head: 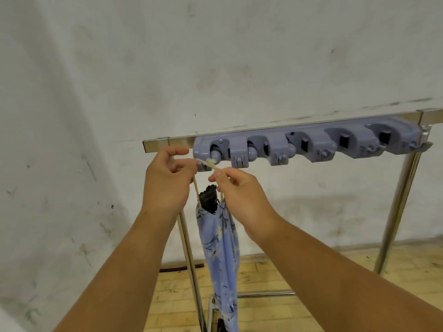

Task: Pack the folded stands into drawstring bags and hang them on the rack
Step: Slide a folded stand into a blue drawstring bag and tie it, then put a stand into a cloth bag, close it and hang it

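Drawstring bag [221,248] vertical (stand [209,197] upward)

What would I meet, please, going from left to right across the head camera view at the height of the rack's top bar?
Bare whitish wall → left hand → knotted beige drawstring cord → grey-blue plastic hook holder strip → shiny metal rack upright.

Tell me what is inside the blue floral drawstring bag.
A black, textured end pokes out of the blue floral drawstring bag at its gathered mouth. The rest is covered by fabric, so its shape cannot be seen.
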A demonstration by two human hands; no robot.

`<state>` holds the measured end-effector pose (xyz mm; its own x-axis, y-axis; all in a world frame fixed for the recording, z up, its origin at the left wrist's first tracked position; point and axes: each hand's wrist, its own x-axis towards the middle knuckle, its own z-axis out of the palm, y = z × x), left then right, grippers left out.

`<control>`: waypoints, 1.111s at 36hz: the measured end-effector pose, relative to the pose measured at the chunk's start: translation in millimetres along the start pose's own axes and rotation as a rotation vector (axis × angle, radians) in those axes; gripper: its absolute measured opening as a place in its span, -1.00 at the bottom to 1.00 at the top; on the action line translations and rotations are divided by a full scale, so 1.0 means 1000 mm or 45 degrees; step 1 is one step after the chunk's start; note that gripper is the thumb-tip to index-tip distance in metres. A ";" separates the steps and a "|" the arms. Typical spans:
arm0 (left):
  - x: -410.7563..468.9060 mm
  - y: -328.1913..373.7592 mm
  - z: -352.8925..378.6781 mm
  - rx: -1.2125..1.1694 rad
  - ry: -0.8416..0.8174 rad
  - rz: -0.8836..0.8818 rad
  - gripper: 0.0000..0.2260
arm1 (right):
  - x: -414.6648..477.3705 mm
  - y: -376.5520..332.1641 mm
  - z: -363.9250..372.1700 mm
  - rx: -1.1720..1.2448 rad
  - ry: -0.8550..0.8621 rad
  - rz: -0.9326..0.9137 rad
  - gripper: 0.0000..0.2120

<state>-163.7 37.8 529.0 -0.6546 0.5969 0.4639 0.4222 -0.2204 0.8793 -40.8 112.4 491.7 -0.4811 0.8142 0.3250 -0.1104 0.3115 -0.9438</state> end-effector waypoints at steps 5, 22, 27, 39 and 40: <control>-0.006 -0.018 0.001 -0.007 -0.003 -0.048 -0.82 | -0.001 0.023 0.002 -0.096 -0.020 -0.030 -0.81; -0.051 -0.038 -0.001 0.015 -0.008 -0.119 -0.85 | -0.041 0.056 -0.023 -0.005 0.078 0.115 -0.90; -0.080 -0.061 0.005 0.079 -0.127 -0.188 -0.87 | -0.070 0.091 -0.030 -0.032 0.094 0.205 -0.89; -0.169 -0.145 0.017 0.239 -0.410 -0.400 -0.97 | -0.156 0.191 -0.051 -0.144 0.114 0.559 -0.90; -0.174 -0.153 0.019 0.254 -0.417 -0.420 -0.97 | -0.162 0.199 -0.054 -0.150 0.106 0.598 -0.90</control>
<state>-102.5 -18.0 311.6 -0.5557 0.8277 0.0784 0.3582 0.1533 0.9210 61.8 68.8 254.1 -0.3835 0.9149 -0.1259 0.2030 -0.0495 -0.9779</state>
